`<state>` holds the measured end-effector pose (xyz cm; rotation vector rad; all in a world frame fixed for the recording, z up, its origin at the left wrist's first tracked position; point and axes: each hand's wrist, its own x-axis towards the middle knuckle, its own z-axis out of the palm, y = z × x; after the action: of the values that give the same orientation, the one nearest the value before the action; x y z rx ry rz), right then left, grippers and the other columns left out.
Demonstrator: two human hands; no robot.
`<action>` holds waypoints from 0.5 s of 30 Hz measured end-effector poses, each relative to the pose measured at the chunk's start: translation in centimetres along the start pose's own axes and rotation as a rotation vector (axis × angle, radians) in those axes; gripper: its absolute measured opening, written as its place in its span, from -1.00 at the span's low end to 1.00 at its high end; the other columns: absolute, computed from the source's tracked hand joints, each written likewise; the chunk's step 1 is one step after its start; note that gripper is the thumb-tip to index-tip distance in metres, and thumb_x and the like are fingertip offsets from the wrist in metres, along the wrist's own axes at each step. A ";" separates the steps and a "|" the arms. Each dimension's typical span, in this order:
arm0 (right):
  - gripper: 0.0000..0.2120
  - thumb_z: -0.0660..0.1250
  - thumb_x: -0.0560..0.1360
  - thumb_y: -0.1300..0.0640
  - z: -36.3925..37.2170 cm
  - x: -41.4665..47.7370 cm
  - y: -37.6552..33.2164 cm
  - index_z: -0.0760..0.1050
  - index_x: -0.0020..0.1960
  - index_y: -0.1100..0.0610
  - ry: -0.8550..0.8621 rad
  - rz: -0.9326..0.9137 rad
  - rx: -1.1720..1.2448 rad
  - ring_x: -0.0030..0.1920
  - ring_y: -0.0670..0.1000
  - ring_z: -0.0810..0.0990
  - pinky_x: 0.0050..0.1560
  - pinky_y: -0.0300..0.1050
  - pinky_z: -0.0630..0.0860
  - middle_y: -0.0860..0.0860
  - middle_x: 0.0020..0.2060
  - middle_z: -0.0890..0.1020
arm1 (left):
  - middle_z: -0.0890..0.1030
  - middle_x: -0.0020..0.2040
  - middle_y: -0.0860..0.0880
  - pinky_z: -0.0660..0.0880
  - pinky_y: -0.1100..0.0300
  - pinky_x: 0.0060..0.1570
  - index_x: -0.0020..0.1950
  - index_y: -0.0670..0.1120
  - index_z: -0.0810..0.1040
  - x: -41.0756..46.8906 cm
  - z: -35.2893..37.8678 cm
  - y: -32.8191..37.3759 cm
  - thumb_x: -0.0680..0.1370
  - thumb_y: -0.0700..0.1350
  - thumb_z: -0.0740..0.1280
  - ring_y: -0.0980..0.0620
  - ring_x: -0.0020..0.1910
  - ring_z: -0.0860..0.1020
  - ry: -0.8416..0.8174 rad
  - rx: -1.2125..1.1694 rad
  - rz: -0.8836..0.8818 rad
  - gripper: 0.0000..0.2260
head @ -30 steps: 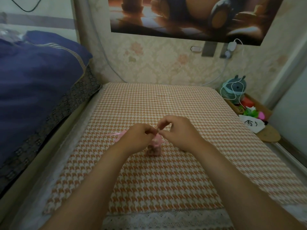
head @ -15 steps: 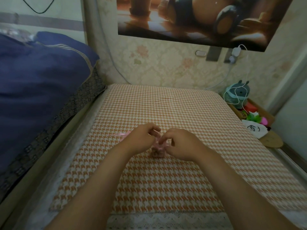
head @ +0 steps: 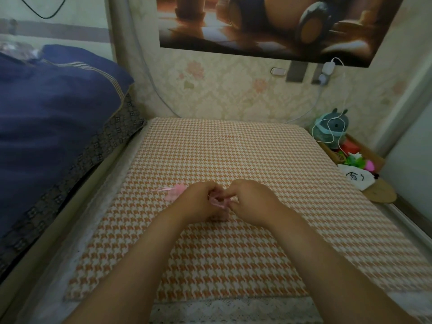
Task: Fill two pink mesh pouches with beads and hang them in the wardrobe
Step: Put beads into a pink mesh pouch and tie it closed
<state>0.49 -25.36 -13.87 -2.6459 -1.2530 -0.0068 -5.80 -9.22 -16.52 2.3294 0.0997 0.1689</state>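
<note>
Surface: orange-and-white houndstooth mat (head: pixel 233 155), laid flat, with a lace-edged cloth (head: pixel 233 309) showing under its near edge.
Room: floral wallpaper under a dark poster (head: pixel 268 24); blue bedding (head: pixel 58 108) heaped at the left; a plush toy (head: pixel 332 127) and a wooden tray (head: pixel 364 148) of small items at the far right. No wardrobe in view.
Item 1: pink mesh pouch (head: pixel 218 203), at the mat's middle, held between the two hands with its lower part down near the mat. Contents cannot be told.
Left hand (head: pixel 201 202): fingers curled, pinching the pouch's top from the left.
Right hand (head: pixel 251 201): fingers curled, pinching the same top from the right, fingertips almost meeting the left's.
Item 2: second pink pouch (head: pixel 174 192), flat on the mat, just beyond and left of the left hand, apart from it.
Long axis, item 2: roughly left to right, ribbon (head: pixel 161 189) trailing leftward.
Nearer hand to item 2: the left; the right would have to cross over.
Step, judged: working the mouth or drawstring of item 1, probably closing it; hanging not yet done.
</note>
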 end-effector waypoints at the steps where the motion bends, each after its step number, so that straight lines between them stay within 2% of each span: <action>1: -0.74 0.28 0.54 -0.08 -0.2 0.0 0.0 0.61 0.19 -0.24 -0.002 0.002 -0.026 0.05 0.04 0.60 0.02 0.04 0.56 -0.07 0.02 0.63 | 0.63 -0.12 0.09 0.49 0.22 -0.14 -0.01 0.03 0.59 0.0 0.0 0.0 0.27 -0.10 0.61 0.12 -0.15 0.57 -0.005 -0.020 -0.006 -0.65; 3: -0.75 0.26 0.55 -0.06 -0.7 0.0 0.1 0.63 0.16 -0.22 0.039 -0.004 -0.082 0.05 0.03 0.60 0.00 0.00 0.54 -0.07 0.03 0.62 | 0.66 -0.08 0.07 0.52 0.23 -0.10 0.05 0.00 0.61 0.0 0.1 -0.1 0.30 -0.11 0.59 0.10 -0.11 0.60 -0.012 -0.039 -0.006 -0.64; 5: -0.75 0.25 0.56 -0.05 -0.8 0.0 0.2 0.61 0.17 -0.24 0.072 -0.030 -0.076 0.04 0.01 0.57 -0.02 -0.03 0.51 -0.08 0.04 0.59 | 0.64 -0.11 0.10 0.48 0.34 -0.15 0.07 0.00 0.61 0.0 0.2 -0.2 0.32 -0.12 0.58 0.14 -0.13 0.59 -0.004 -0.033 0.001 -0.65; 8: -0.74 0.27 0.55 -0.04 -0.4 0.0 0.2 0.62 0.18 -0.22 -0.009 -0.022 -0.093 0.06 0.05 0.58 -0.01 -0.02 0.52 -0.08 0.06 0.60 | 0.61 -0.18 0.15 0.41 0.46 -0.25 0.01 0.04 0.60 -0.1 0.3 -0.1 0.33 -0.12 0.58 0.21 -0.23 0.55 0.003 -0.038 0.016 -0.69; 10: -0.77 0.30 0.54 -0.03 -0.3 0.0 0.3 0.64 0.13 -0.21 -0.039 0.002 -0.082 0.05 0.06 0.60 -0.01 -0.01 0.54 -0.08 0.04 0.62 | 0.64 -0.17 0.12 0.46 0.39 -0.23 -0.01 0.06 0.61 -0.1 0.4 0.0 0.32 -0.10 0.57 0.20 -0.24 0.56 -0.008 -0.035 0.020 -0.70; 13: -0.76 0.28 0.54 -0.01 -0.3 0.1 0.4 0.64 0.11 -0.24 -0.027 0.025 -0.019 0.01 0.03 0.61 -0.03 -0.02 0.55 -0.10 0.01 0.64 | 0.68 -0.19 0.06 0.55 0.20 -0.18 -0.15 0.12 0.60 -0.1 0.6 0.0 0.28 -0.12 0.58 0.14 -0.22 0.60 -0.026 -0.068 0.020 -0.74; 15: -0.75 0.27 0.53 0.01 -0.2 0.1 0.5 0.66 0.10 -0.22 -0.010 0.044 -0.012 0.00 0.02 0.62 -0.03 -0.01 0.57 -0.09 -0.01 0.65 | 0.69 -0.18 0.05 0.58 0.16 -0.15 -0.16 0.11 0.60 -0.1 0.7 0.0 0.28 -0.13 0.58 0.13 -0.19 0.63 -0.020 -0.076 0.006 -0.74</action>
<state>0.99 -25.60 -13.76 -2.6867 -1.2012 0.0055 -5.77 -9.74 -17.01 2.2558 0.0752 0.1496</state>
